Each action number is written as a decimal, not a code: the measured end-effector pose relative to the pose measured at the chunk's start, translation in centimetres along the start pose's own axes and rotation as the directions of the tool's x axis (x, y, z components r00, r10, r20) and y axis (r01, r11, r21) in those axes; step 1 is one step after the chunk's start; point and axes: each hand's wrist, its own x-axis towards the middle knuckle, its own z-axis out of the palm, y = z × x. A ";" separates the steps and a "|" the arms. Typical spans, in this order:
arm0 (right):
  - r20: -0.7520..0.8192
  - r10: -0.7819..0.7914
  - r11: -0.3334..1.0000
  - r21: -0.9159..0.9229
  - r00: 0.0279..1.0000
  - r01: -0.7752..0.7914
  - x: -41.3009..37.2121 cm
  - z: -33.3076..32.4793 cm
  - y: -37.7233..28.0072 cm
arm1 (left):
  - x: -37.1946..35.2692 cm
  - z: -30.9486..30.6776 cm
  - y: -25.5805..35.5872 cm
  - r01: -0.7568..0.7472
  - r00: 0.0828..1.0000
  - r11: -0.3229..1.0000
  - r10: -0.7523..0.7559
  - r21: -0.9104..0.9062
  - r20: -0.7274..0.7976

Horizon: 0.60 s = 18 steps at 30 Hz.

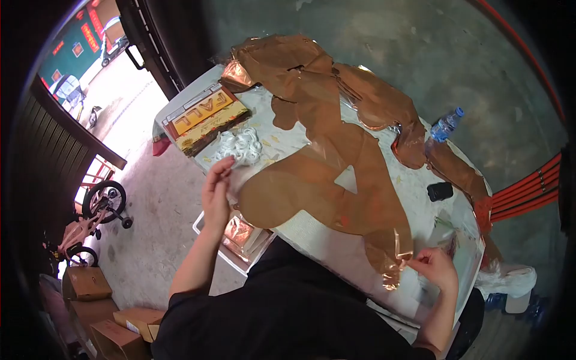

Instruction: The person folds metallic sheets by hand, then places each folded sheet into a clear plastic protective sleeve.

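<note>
A large flat sheet of copper-brown foil with rounded outlines lies across the white table. My right hand pinches the shiny narrow end of the foil near the table's front edge. My left hand is raised at the table's left edge, just below a bundle of white ribbon; its fingers are curled close together, and whether anything is between them is too small to make out. More brown foil stretches in crumpled pieces along the far side of the table.
A box marked FALL lies at the table's left. A water bottle and a small black object are on the right. Below the left edge, a white bin holds copper foil packs. Cardboard boxes and a small bicycle stand on the floor.
</note>
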 end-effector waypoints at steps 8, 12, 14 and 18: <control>-0.183 -0.266 0.955 -0.186 0.946 0.233 4.6 0.1 -5.4 | 3.1 6.3 3.5 -0.422 0.728 0.830 0.071 0.364 0.682; -0.158 -0.390 0.894 -0.302 0.907 0.332 11.4 -0.1 -7.2 | 1.9 10.1 0.4 -0.626 0.587 0.651 0.030 0.430 0.809; -0.181 -0.466 0.850 -0.363 0.866 0.381 15.0 -0.1 -7.4 | 0.8 11.1 -0.4 -0.645 0.555 0.626 -0.012 0.439 0.832; -0.219 -0.565 0.756 -0.522 0.795 0.394 21.2 0.3 -8.4 | -0.5 12.0 -0.7 -0.695 0.483 0.586 -0.049 0.417 0.874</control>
